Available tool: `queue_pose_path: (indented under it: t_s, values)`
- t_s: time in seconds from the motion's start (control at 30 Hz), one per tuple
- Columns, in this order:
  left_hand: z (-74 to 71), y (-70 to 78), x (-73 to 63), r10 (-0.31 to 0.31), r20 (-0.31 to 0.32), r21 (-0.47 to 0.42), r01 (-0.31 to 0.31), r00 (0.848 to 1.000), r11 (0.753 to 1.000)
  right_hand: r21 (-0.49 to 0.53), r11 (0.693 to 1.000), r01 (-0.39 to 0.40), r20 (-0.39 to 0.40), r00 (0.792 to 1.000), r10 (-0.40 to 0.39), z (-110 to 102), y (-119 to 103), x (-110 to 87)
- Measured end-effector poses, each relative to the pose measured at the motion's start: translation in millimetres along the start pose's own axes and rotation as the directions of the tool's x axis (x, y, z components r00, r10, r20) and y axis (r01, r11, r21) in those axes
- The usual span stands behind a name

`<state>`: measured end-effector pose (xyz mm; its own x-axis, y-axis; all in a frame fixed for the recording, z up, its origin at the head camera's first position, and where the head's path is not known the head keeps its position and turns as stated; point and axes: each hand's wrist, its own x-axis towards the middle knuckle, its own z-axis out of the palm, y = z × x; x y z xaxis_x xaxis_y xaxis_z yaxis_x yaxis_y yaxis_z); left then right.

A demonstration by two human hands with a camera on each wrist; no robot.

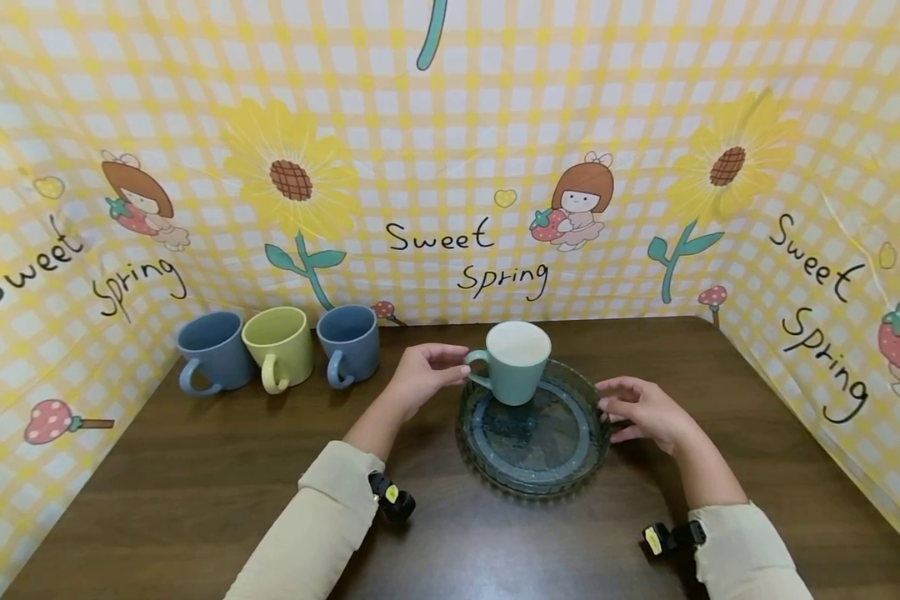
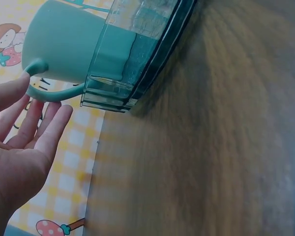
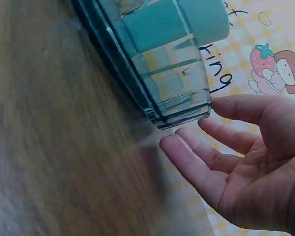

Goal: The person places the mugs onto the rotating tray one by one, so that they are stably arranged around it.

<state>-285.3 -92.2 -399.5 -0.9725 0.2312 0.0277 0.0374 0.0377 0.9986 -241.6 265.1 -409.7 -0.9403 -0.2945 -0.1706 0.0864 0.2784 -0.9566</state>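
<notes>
A teal mug [image 1: 518, 375] with a pale inside stands upright at the back of a round, clear glass dish [image 1: 487, 477]; its handle points left. My left hand [image 1: 422, 379] is at that handle, thumb tip right against its outer curve. In the left wrist view, the other fingers of this hand [image 2: 24, 142] extend loosely below the handle [image 2: 54, 96]. On the dish's right side, my right hand [image 1: 648, 414] has its fingertips close to the rim. The right wrist view has these fingers [image 3: 187, 152] spread and relaxed beside the glass wall [image 3: 182, 73].
Along the back left stand a blue mug [image 1: 221, 354], a yellow-green mug [image 1: 281, 348] and another blue mug [image 1: 350, 343]. A yellow checked cloth [image 1: 435, 183] with printed flowers hangs behind the dark wooden table [image 1: 195, 500] and along its sides.
</notes>
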Motion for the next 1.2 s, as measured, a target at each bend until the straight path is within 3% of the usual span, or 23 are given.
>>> queue_pose_path:
  t_s: [0.77,1.2]
  values:
    - [-22.0,-1.4,-36.8,0.005,-0.084,0.029,-0.002,0.996,1.000,0.016,0.999,0.028,-0.005,1.000,-0.028,3.4,-0.6,3.4]
    - [-31.4,-0.3,-54.6,0.057,-0.143,0.047,-0.050,0.988,0.998,0.048,0.998,0.031,-0.018,0.999,-0.031,5.2,4.9,-4.1]
